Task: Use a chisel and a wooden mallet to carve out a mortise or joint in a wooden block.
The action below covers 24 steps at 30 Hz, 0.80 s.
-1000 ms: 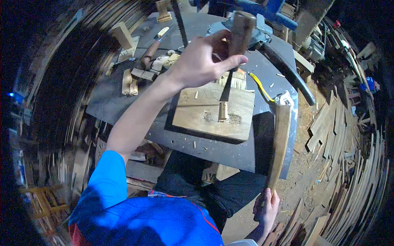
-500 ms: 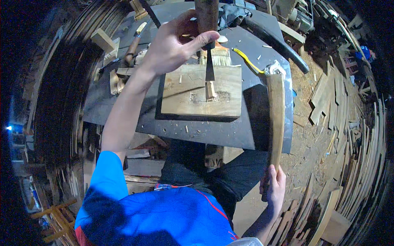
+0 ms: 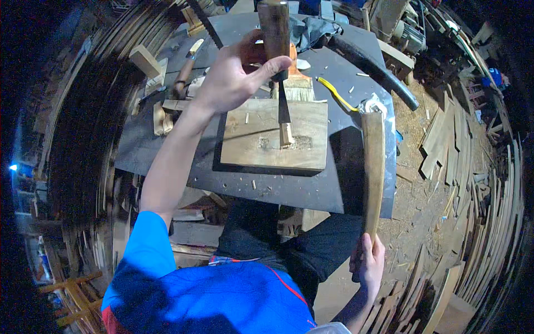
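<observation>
Wooden block (image 3: 272,136), pale and roughly square, lies flat at the centre of a dark metal work table (image 3: 289,189); a small roughened recess marks its upper face. Left hand (image 3: 236,75), reaching in from about 7 o'clock, is wrapped around the round wooden handle of a chisel (image 3: 276,50), which stands nearly upright with its blade tip set on the block at the recess. Right hand (image 3: 368,264), low at 5 o'clock and well apart from the block, is closed around the lower end of a long wooden-handled mallet or adze-like tool (image 3: 374,167), whose shaft rises toward 1 o'clock so that its pale head sits near the table's right edge, just beside the block. Behind the block, at 12 o'clock, lies a flat paintbrush (image 3: 297,83) with an orange ferrule; a yellow cable (image 3: 336,94) curves at 1 o'clock. Small wood offcuts (image 3: 161,111) rest at 10 o'clock on the table. Stacked wooden slats (image 3: 473,167) ring the floor at 3 o'clock.
</observation>
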Each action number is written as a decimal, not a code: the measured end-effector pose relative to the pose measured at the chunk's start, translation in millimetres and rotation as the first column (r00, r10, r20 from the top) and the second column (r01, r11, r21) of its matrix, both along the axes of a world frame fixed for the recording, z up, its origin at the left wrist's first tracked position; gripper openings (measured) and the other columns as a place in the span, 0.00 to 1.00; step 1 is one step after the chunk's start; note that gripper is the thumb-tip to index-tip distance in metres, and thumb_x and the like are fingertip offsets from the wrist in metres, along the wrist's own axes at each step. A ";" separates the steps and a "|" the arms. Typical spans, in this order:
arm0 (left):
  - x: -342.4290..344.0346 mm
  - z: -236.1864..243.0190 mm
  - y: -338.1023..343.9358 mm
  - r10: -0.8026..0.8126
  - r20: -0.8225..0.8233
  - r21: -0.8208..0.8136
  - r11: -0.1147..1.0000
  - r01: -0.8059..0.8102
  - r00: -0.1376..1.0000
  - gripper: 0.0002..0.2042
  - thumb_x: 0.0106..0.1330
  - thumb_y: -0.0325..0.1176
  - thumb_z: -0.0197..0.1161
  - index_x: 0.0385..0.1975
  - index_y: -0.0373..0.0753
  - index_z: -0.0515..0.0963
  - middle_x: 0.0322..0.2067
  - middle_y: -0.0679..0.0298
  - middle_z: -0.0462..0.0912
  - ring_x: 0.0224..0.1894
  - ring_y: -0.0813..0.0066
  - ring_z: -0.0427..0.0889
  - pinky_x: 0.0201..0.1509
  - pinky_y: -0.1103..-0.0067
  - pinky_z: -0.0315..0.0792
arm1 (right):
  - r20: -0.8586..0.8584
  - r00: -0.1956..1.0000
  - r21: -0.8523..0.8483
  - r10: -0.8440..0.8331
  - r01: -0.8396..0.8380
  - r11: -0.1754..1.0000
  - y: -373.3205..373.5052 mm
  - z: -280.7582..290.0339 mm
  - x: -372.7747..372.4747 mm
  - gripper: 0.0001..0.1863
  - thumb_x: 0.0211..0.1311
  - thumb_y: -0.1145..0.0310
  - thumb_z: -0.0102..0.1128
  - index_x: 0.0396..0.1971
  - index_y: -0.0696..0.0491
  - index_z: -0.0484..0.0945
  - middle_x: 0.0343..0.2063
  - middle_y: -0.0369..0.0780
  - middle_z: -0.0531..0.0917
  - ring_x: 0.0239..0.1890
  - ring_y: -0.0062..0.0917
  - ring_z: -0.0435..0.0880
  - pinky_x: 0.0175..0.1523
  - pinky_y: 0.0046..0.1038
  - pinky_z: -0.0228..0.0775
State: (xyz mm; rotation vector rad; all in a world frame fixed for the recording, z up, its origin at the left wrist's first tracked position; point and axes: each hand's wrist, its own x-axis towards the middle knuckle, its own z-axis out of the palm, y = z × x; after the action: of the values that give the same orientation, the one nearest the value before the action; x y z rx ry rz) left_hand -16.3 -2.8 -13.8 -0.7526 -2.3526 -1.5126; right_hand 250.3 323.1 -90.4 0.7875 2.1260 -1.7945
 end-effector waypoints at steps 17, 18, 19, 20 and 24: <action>31.1 9.1 17.7 0.085 -0.027 -0.035 0.996 -0.086 0.996 0.22 0.65 0.47 0.66 0.48 0.34 0.74 0.35 0.53 0.86 0.36 0.61 0.88 0.40 0.72 0.79 | -0.167 0.976 0.197 0.137 -0.103 0.975 11.1 -27.3 3.4 0.11 0.70 0.62 0.57 0.32 0.53 0.71 0.14 0.33 0.71 0.10 0.18 0.69 0.13 0.22 0.59; 32.7 6.2 17.0 0.092 -0.056 -0.073 0.993 -0.096 0.994 0.23 0.65 0.49 0.65 0.47 0.34 0.74 0.35 0.52 0.86 0.37 0.58 0.87 0.40 0.70 0.79 | -0.249 0.945 0.297 0.214 -0.136 0.945 10.8 -32.9 2.9 0.10 0.69 0.64 0.59 0.33 0.55 0.71 0.14 0.33 0.71 0.10 0.17 0.70 0.13 0.22 0.59; 32.1 4.1 18.6 0.120 -0.077 -0.110 0.986 -0.128 0.990 0.24 0.66 0.51 0.64 0.47 0.34 0.73 0.34 0.50 0.86 0.38 0.54 0.86 0.40 0.68 0.78 | -0.240 0.945 0.307 0.222 -0.143 0.941 13.3 -34.7 5.3 0.09 0.69 0.66 0.59 0.33 0.56 0.71 0.14 0.33 0.71 0.10 0.17 0.69 0.13 0.22 0.59; 32.0 5.4 19.9 0.127 -0.080 -0.100 0.986 -0.134 0.989 0.24 0.66 0.51 0.64 0.47 0.34 0.73 0.34 0.50 0.86 0.38 0.54 0.86 0.40 0.68 0.78 | -0.242 0.943 0.317 0.230 -0.147 0.937 18.3 -33.9 7.5 0.09 0.69 0.66 0.59 0.33 0.56 0.71 0.14 0.33 0.71 0.10 0.17 0.69 0.13 0.22 0.59; 28.7 12.6 18.7 0.088 -0.030 -0.121 0.988 -0.091 0.996 0.23 0.66 0.50 0.64 0.47 0.34 0.73 0.33 0.51 0.85 0.35 0.55 0.86 0.39 0.69 0.77 | -0.257 0.964 0.057 0.064 -0.051 0.997 -3.8 26.7 -4.0 0.07 0.67 0.69 0.61 0.37 0.56 0.74 0.18 0.31 0.73 0.16 0.12 0.71 0.18 0.19 0.60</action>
State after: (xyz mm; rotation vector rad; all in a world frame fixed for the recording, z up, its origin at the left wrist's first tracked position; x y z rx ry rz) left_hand 12.4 15.9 -1.2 -0.6782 -2.4434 -1.3262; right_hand 246.3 319.3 -63.7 0.5194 2.3355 -1.9112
